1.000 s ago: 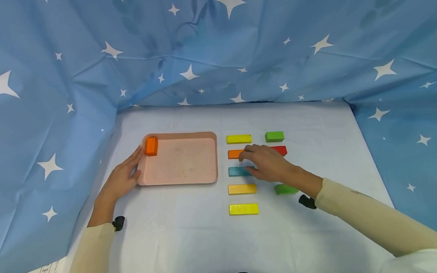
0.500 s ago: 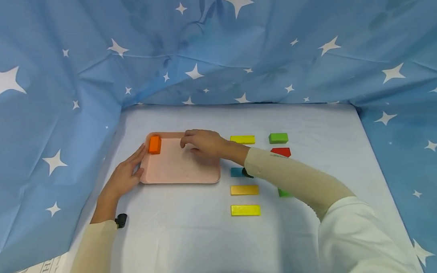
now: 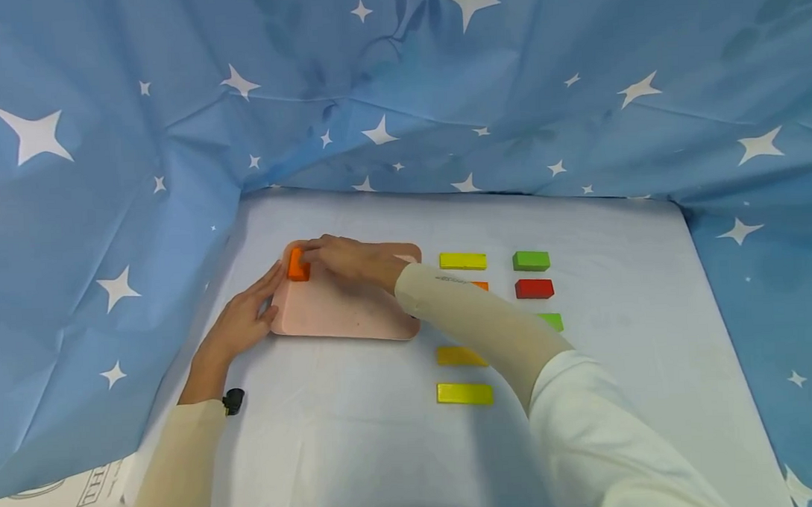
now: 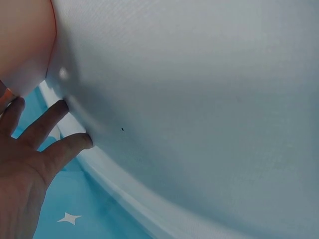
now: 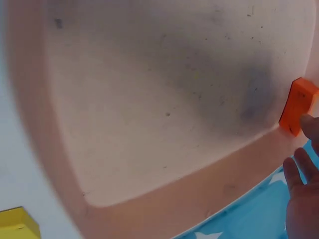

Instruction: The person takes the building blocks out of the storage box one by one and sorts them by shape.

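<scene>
In the head view a pink tray lies on the white table. An orange block stands in its far left corner. My right hand reaches over the tray and pinches this block. In the right wrist view the thumb overlaps the orange block, while two other fingers extend past the tray's wall. At the tray's left edge rests my left hand, fingers straight along the outside of the rim. The left wrist view shows that hand with spread fingers beside the tray's wall.
Right of the tray lie a yellow block, an orange one partly covered by the right sleeve, an amber block and another yellow block. Farther right are two green blocks and a red block. A blue starry curtain surrounds the table.
My right hand has moved left from the loose blocks, across the tray, to the orange block in its corner. The left hand stays at the tray's edge. The head view has shifted slightly.
</scene>
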Action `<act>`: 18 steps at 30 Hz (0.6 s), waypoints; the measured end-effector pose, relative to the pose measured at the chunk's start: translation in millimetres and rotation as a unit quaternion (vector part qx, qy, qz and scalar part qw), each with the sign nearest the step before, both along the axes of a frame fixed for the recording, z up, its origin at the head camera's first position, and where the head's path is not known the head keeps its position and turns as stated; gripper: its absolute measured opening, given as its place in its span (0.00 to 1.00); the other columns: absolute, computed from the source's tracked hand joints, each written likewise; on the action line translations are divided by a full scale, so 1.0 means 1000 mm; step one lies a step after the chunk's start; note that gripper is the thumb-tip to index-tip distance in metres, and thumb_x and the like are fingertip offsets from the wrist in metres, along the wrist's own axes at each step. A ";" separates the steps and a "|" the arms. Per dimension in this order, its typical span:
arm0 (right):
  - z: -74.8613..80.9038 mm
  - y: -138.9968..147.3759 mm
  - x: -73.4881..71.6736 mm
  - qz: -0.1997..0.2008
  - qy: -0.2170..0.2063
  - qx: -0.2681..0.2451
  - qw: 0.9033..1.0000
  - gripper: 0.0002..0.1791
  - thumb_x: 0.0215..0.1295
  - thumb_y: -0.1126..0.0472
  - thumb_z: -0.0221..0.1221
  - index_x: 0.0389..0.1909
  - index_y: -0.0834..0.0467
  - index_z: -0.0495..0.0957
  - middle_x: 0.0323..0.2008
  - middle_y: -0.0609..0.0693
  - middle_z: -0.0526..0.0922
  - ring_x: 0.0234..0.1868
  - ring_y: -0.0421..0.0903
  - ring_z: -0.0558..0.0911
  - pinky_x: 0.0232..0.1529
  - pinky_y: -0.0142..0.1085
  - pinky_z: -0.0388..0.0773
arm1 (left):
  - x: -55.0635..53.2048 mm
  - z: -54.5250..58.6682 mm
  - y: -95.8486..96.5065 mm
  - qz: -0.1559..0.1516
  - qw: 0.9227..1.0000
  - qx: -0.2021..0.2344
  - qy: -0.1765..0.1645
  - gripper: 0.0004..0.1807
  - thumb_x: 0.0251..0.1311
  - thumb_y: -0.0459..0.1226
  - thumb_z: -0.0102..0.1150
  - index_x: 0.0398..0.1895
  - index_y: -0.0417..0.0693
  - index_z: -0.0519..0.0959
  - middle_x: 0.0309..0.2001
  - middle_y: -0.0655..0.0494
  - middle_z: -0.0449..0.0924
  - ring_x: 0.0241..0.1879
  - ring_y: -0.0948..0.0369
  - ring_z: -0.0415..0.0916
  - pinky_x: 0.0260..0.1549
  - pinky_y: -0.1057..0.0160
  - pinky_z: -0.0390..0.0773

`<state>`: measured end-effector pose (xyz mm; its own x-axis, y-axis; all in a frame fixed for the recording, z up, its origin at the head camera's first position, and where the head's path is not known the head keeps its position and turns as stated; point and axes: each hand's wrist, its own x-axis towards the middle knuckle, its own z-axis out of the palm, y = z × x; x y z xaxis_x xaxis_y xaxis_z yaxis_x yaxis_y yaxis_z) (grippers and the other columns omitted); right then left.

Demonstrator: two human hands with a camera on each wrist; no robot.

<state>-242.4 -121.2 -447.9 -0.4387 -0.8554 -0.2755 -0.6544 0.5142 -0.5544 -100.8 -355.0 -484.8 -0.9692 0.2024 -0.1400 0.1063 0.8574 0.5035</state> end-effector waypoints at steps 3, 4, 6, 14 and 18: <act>-0.001 -0.008 -0.001 0.027 0.036 0.020 0.999 0.28 0.85 0.61 0.44 0.79 0.37 0.64 0.84 0.43 0.54 0.84 0.47 0.54 0.83 0.46 0.55 | -0.001 0.001 0.000 0.000 1.000 0.000 -0.001 0.41 0.75 0.32 0.49 0.86 0.58 0.47 0.86 0.56 0.44 0.76 0.36 0.61 0.66 0.30 0.69; -0.002 -0.010 -0.001 0.047 0.064 0.026 0.997 0.30 0.83 0.64 0.46 0.80 0.38 0.63 0.84 0.44 0.53 0.84 0.48 0.52 0.83 0.47 0.55 | -0.001 0.001 0.000 -0.001 1.000 0.001 -0.002 0.41 0.75 0.32 0.49 0.86 0.58 0.47 0.86 0.56 0.44 0.76 0.36 0.61 0.66 0.30 0.69; -0.003 -0.014 -0.001 0.066 0.102 0.037 0.992 0.33 0.81 0.66 0.49 0.81 0.38 0.61 0.84 0.44 0.54 0.84 0.49 0.53 0.82 0.47 0.56 | -0.001 0.001 0.000 -0.002 1.000 0.001 -0.003 0.41 0.75 0.32 0.50 0.86 0.58 0.47 0.86 0.56 0.44 0.76 0.36 0.61 0.66 0.30 0.69; -0.013 -0.019 0.001 0.095 0.192 0.060 0.975 0.36 0.79 0.68 0.52 0.81 0.40 0.60 0.83 0.44 0.56 0.82 0.52 0.55 0.80 0.48 0.60 | -0.001 0.000 0.002 -0.010 1.000 0.004 0.009 0.41 0.74 0.32 0.52 0.86 0.57 0.48 0.86 0.55 0.45 0.76 0.37 0.62 0.65 0.32 0.71; -0.017 -0.021 0.005 0.099 0.224 0.081 0.966 0.36 0.81 0.65 0.51 0.82 0.37 0.56 0.83 0.41 0.54 0.83 0.50 0.53 0.81 0.48 0.57 | -0.001 0.000 0.000 -0.008 1.000 -0.002 0.007 0.41 0.74 0.33 0.51 0.86 0.57 0.48 0.86 0.55 0.45 0.76 0.37 0.61 0.66 0.32 0.70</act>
<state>-237.5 -142.2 -465.2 -0.3780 -0.8958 -0.2336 -0.9040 0.4116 -0.1154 -101.9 -355.3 -484.5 -0.9677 0.2177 -0.1274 0.1274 0.8577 0.4981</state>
